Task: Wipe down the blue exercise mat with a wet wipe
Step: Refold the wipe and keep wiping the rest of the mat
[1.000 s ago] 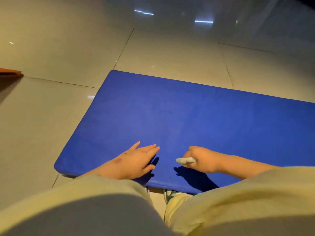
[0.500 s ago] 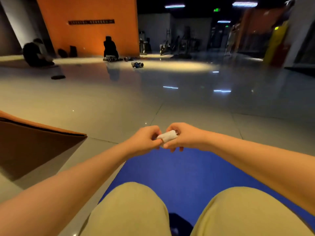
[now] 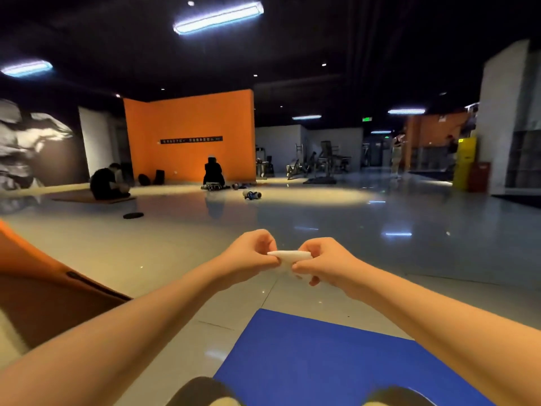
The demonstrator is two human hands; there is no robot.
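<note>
Gym floor [image 3: 146, 253], glossy grey tiles, reflects the ceiling strip lights [image 3: 218, 17]. Blue exercise mat [image 3: 336, 361] lies flat on it under my forearms, orange mat [image 3: 35, 288] at left. My left hand [image 3: 251, 253] and right hand [image 3: 319, 265] are held up clear of the mat, each pinching one end of the folded wet wipe [image 3: 288, 254]. Orange wall [image 3: 190, 133] far back, seated person [image 3: 213, 172] before it.

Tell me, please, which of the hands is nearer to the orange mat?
Left. The left hand sits right of the orange mat, apart from it; the right hand is farther right, beyond the wet wipe both pinch.
</note>
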